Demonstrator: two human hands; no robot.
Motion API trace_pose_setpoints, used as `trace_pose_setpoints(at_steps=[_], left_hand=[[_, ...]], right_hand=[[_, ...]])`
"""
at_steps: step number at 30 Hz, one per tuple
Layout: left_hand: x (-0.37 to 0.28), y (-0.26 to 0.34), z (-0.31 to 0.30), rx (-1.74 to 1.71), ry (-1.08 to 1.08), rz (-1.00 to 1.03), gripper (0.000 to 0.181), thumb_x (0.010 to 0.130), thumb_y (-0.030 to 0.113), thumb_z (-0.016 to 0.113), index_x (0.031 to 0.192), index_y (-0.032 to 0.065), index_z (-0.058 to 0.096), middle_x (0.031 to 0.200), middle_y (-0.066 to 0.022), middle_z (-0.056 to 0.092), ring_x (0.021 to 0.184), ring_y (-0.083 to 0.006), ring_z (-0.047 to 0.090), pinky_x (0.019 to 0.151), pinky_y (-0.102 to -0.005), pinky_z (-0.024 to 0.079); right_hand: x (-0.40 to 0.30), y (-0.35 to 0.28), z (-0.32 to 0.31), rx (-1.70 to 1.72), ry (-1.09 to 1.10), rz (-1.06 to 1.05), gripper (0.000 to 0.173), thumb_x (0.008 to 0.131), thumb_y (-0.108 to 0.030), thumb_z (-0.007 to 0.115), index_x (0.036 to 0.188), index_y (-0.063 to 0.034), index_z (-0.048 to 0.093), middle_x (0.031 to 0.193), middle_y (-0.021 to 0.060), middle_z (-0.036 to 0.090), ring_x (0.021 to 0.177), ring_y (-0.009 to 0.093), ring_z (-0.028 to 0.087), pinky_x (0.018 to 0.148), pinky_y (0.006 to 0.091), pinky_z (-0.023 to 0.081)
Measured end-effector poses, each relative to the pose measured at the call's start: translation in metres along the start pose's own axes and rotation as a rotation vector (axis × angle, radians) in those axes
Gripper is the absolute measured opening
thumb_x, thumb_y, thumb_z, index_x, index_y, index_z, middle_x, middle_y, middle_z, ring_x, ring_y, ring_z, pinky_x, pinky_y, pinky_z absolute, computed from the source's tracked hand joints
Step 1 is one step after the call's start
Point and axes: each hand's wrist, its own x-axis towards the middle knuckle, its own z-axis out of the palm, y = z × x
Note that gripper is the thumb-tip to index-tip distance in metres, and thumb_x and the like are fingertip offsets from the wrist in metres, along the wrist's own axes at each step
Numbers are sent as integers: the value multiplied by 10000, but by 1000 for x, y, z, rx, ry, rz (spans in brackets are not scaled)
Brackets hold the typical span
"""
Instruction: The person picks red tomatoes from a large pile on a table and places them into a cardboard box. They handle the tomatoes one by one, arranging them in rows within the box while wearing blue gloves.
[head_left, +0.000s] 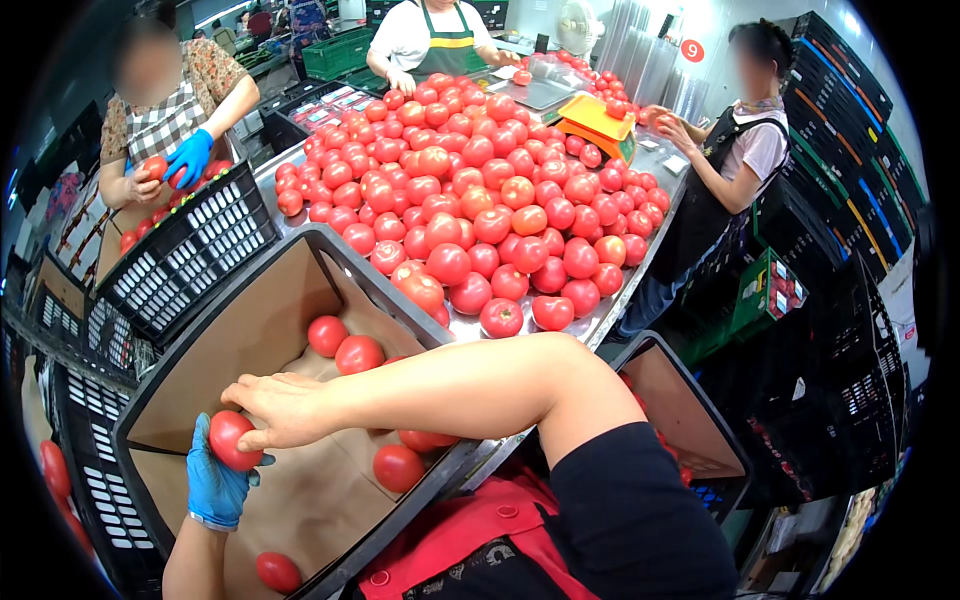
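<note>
Over a paper-lined black plastic crate (180, 352), my left hand (217, 476) in a blue glove holds a red tomato (231, 439) from below. My bare right hand (285, 409) reaches across from the right, its fingers and thumb on the same tomato. Several loose tomatoes lie on the brown paper: some by the crate's far side, such as one tomato (327, 335), others at its right, and one tomato (278, 572) near the bottom. A large heap of tomatoes (465, 187) covers the metal table just beyond the crate.
A co-worker (169, 112) at the left handles tomatoes over another black crate (202, 240). Two more people stand behind and right of the table. An orange scale (596, 120) stands at the heap's far side. Another lined crate (690, 412) is at my right, near stacked black crates (847, 142).
</note>
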Motion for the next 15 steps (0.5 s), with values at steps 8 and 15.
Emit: trace_pose_setpoints(at_steps=[8,15], left_hand=[[-10,-5,24,-30,34,139,491,924,530,438,1204,133,504,1071,-62,612,849,-193,632,505,-289,504],[-4,-3,8,2,79,196,490,932,513,437,1222,123,498,1096,-66,605,873,-191,628,533,-297,512]], right_hand=[[-4,-8,-2,-72,-73,-182,832,632,-216,785,1306,-14,342,1164,167,403,1035,377,540,852,428,480],[1,-2,-4,-33,-38,-249,811,634,-170,777,1302,-18,344,1199,157,403,1089,362,506,891,430,456]])
